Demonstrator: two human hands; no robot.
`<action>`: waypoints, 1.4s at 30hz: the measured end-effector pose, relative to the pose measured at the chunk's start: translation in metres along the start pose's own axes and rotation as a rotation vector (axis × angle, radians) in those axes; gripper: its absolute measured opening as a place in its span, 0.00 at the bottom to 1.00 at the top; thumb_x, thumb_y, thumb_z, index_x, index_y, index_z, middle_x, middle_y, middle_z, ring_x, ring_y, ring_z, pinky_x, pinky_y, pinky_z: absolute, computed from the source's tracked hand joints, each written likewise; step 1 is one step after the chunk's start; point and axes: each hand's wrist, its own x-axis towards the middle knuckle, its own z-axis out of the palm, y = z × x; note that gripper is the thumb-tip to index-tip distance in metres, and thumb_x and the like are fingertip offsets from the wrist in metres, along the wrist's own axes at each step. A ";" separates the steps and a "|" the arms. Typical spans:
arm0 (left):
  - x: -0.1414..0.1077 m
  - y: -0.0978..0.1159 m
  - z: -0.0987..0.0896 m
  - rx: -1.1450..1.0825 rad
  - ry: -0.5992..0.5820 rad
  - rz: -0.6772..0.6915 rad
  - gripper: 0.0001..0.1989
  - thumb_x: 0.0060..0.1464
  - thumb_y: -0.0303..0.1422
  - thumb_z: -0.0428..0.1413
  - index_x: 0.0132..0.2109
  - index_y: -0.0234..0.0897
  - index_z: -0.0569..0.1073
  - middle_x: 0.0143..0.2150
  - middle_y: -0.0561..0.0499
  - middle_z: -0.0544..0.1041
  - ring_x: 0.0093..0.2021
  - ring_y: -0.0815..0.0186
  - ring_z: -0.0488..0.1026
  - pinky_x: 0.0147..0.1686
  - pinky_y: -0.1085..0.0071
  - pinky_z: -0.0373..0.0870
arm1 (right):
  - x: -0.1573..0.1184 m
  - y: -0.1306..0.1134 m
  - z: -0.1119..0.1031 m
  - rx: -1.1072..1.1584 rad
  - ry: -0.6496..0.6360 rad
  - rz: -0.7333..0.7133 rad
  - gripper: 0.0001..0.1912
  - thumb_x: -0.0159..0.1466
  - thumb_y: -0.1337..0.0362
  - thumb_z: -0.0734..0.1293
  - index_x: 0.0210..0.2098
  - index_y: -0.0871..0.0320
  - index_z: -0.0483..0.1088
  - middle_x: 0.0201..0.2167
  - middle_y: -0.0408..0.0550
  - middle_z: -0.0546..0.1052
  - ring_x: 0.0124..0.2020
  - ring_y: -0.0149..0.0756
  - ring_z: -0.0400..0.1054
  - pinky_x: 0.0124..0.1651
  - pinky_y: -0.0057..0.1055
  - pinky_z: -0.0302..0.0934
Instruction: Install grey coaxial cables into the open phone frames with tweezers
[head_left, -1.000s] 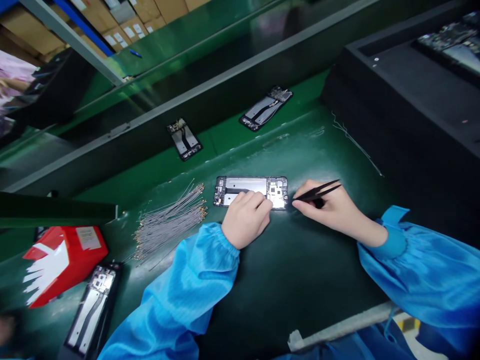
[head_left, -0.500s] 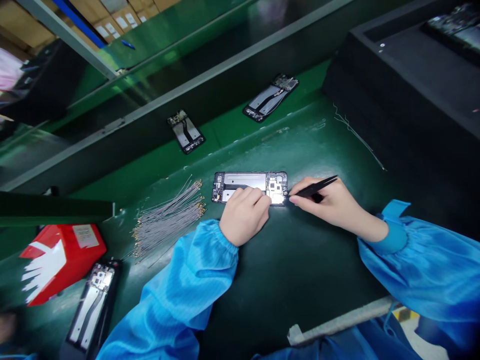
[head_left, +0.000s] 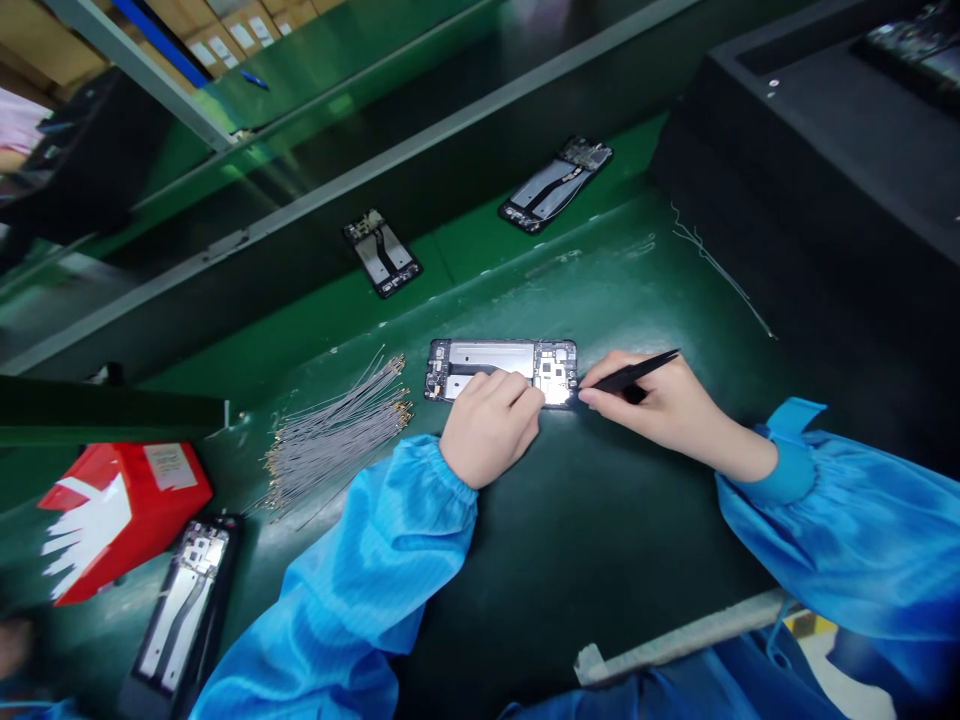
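Note:
An opened phone [head_left: 495, 355] lies flat on the green bench, its circuit board at the right end and a dark flat cable along its metal middle. Curled over its near edge, my left hand [head_left: 491, 430] is closed against it and hides part of that edge. At the phone's right end, my right hand [head_left: 656, 410] pinches black tweezers [head_left: 634, 373]. Their tips are too small to make out beside the board's corner. To the left of the phone lies a bundle of thin grey cables [head_left: 337, 435] with gold-coloured ends.
Two more opened phones [head_left: 382, 252] [head_left: 556, 185] lie along the back ledge. Another opened phone [head_left: 176, 610] is at the lower left, beside a red box [head_left: 161, 500] with white strips. Loose cables [head_left: 724, 270] lie near a large black bin [head_left: 787, 190] at right.
The view has shifted slightly, so the back ledge and its phones appear a little higher and further right. Both hands keep almost the same position at the phone.

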 end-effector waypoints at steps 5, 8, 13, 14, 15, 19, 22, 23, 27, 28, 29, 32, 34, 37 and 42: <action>0.000 0.000 0.000 0.003 -0.001 0.003 0.09 0.56 0.29 0.46 0.31 0.36 0.69 0.28 0.51 0.67 0.31 0.65 0.61 0.30 0.68 0.54 | 0.000 0.000 -0.001 0.036 0.017 0.017 0.04 0.58 0.66 0.64 0.28 0.59 0.68 0.25 0.43 0.73 0.22 0.26 0.65 0.24 0.25 0.58; 0.000 0.001 0.000 0.006 -0.001 0.004 0.08 0.56 0.29 0.46 0.31 0.36 0.68 0.29 0.51 0.67 0.31 0.65 0.61 0.30 0.68 0.54 | 0.000 0.000 -0.001 0.055 0.009 0.021 0.04 0.58 0.66 0.63 0.28 0.59 0.68 0.25 0.42 0.73 0.21 0.26 0.64 0.24 0.24 0.57; -0.001 0.001 0.001 0.009 -0.001 0.008 0.08 0.56 0.29 0.46 0.31 0.36 0.68 0.29 0.51 0.67 0.31 0.65 0.61 0.30 0.69 0.54 | -0.002 -0.001 0.001 0.001 0.014 -0.043 0.02 0.58 0.67 0.63 0.29 0.58 0.68 0.25 0.42 0.73 0.23 0.27 0.65 0.26 0.25 0.58; -0.001 0.001 0.001 0.008 0.000 0.008 0.08 0.56 0.29 0.46 0.31 0.36 0.68 0.29 0.51 0.67 0.31 0.65 0.61 0.30 0.69 0.54 | -0.002 -0.001 0.002 -0.005 0.010 -0.064 0.02 0.58 0.67 0.63 0.29 0.58 0.68 0.24 0.42 0.72 0.24 0.27 0.65 0.26 0.25 0.57; -0.001 0.001 0.001 0.005 0.002 0.007 0.08 0.56 0.30 0.46 0.31 0.36 0.68 0.29 0.51 0.67 0.31 0.65 0.61 0.30 0.69 0.54 | -0.003 -0.002 0.002 -0.009 0.000 -0.088 0.02 0.58 0.68 0.63 0.30 0.58 0.67 0.24 0.42 0.72 0.23 0.27 0.64 0.26 0.25 0.57; 0.000 0.000 0.001 -0.029 -0.009 -0.011 0.09 0.56 0.29 0.46 0.31 0.35 0.68 0.30 0.50 0.68 0.33 0.64 0.61 0.32 0.68 0.57 | -0.006 -0.003 0.003 -0.036 -0.027 -0.210 0.03 0.58 0.69 0.62 0.32 0.58 0.67 0.25 0.43 0.72 0.25 0.28 0.64 0.29 0.26 0.58; 0.001 0.000 0.000 -0.071 -0.033 -0.032 0.09 0.57 0.29 0.45 0.32 0.35 0.68 0.32 0.49 0.68 0.34 0.64 0.61 0.33 0.69 0.59 | -0.006 -0.002 0.004 -0.074 -0.042 -0.256 0.04 0.59 0.69 0.61 0.34 0.57 0.66 0.26 0.44 0.72 0.26 0.30 0.64 0.31 0.28 0.58; 0.000 0.000 0.000 -0.083 -0.040 -0.037 0.09 0.57 0.29 0.45 0.32 0.35 0.68 0.32 0.49 0.69 0.34 0.64 0.61 0.34 0.69 0.60 | -0.005 -0.002 0.005 -0.088 -0.050 -0.261 0.04 0.59 0.69 0.60 0.33 0.57 0.66 0.26 0.44 0.72 0.26 0.30 0.64 0.31 0.28 0.58; -0.001 0.001 0.000 -0.088 -0.047 -0.048 0.09 0.57 0.30 0.45 0.33 0.35 0.68 0.33 0.48 0.69 0.35 0.64 0.61 0.35 0.69 0.61 | -0.004 -0.004 0.006 -0.115 -0.053 -0.262 0.05 0.60 0.68 0.59 0.32 0.58 0.66 0.24 0.44 0.71 0.24 0.30 0.63 0.29 0.28 0.57; -0.001 0.002 0.000 -0.082 -0.047 -0.050 0.08 0.57 0.30 0.45 0.33 0.35 0.68 0.33 0.48 0.69 0.35 0.64 0.62 0.35 0.69 0.62 | -0.004 -0.004 0.005 -0.102 -0.047 -0.242 0.05 0.60 0.68 0.60 0.32 0.58 0.67 0.24 0.44 0.71 0.24 0.29 0.63 0.29 0.27 0.57; -0.001 0.002 0.000 -0.075 -0.047 -0.049 0.08 0.56 0.30 0.46 0.33 0.35 0.68 0.33 0.49 0.68 0.35 0.64 0.62 0.35 0.69 0.62 | -0.004 -0.004 0.005 -0.083 -0.042 -0.217 0.05 0.60 0.68 0.60 0.31 0.58 0.67 0.24 0.43 0.72 0.24 0.29 0.63 0.29 0.26 0.57; -0.002 0.004 0.000 -0.055 -0.044 -0.051 0.08 0.56 0.29 0.46 0.33 0.35 0.68 0.32 0.49 0.68 0.34 0.64 0.63 0.34 0.70 0.63 | -0.001 -0.001 0.004 -0.008 -0.018 -0.152 0.05 0.61 0.67 0.60 0.34 0.58 0.68 0.26 0.43 0.73 0.25 0.28 0.65 0.29 0.25 0.58; -0.002 0.005 0.000 -0.047 -0.040 -0.065 0.07 0.56 0.29 0.46 0.33 0.35 0.68 0.32 0.50 0.68 0.33 0.66 0.64 0.32 0.71 0.63 | 0.004 0.004 0.003 -0.020 -0.033 -0.187 0.09 0.62 0.67 0.59 0.39 0.58 0.67 0.32 0.46 0.74 0.32 0.30 0.68 0.34 0.26 0.60; -0.001 0.007 0.000 -0.043 -0.039 -0.105 0.08 0.57 0.29 0.45 0.34 0.36 0.68 0.31 0.51 0.67 0.32 0.67 0.65 0.30 0.73 0.63 | 0.015 0.013 0.004 -0.164 -0.117 -0.292 0.11 0.61 0.65 0.60 0.43 0.57 0.66 0.44 0.52 0.72 0.50 0.38 0.62 0.48 0.36 0.57; 0.000 0.008 0.001 -0.049 -0.035 -0.151 0.09 0.58 0.30 0.43 0.34 0.36 0.68 0.31 0.51 0.67 0.31 0.68 0.66 0.28 0.74 0.63 | 0.022 0.018 0.006 -0.283 -0.253 -0.320 0.17 0.56 0.60 0.64 0.45 0.57 0.64 0.49 0.55 0.68 0.54 0.45 0.56 0.53 0.44 0.52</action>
